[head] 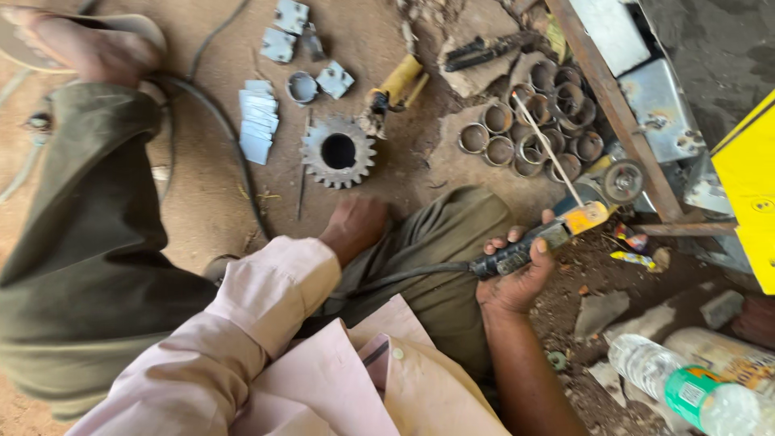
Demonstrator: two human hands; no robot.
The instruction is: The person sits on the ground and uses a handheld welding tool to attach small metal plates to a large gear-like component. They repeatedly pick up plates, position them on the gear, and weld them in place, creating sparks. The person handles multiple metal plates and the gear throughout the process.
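Note:
My right hand (517, 278) grips a black welding electrode holder (533, 246) with a yellow tip; a thin welding rod (547, 149) sticks out of it toward several short metal rings (529, 133) on the ground. A black cable (404, 276) runs from the holder across my lap. My left hand (355, 226) rests low near my knee, fingers curled downward, close to a steel gear (337, 151) lying flat on the dirt. I cannot see anything in that hand.
A stack of small metal plates (258, 121) and loose brackets (286, 32) lie beyond the gear. A yellow-handled tool (395, 85), a rusty angle-iron frame (613, 105), an angle grinder disc (623, 179), a plastic bottle (686, 387) and a sandalled foot (81, 44) surround me.

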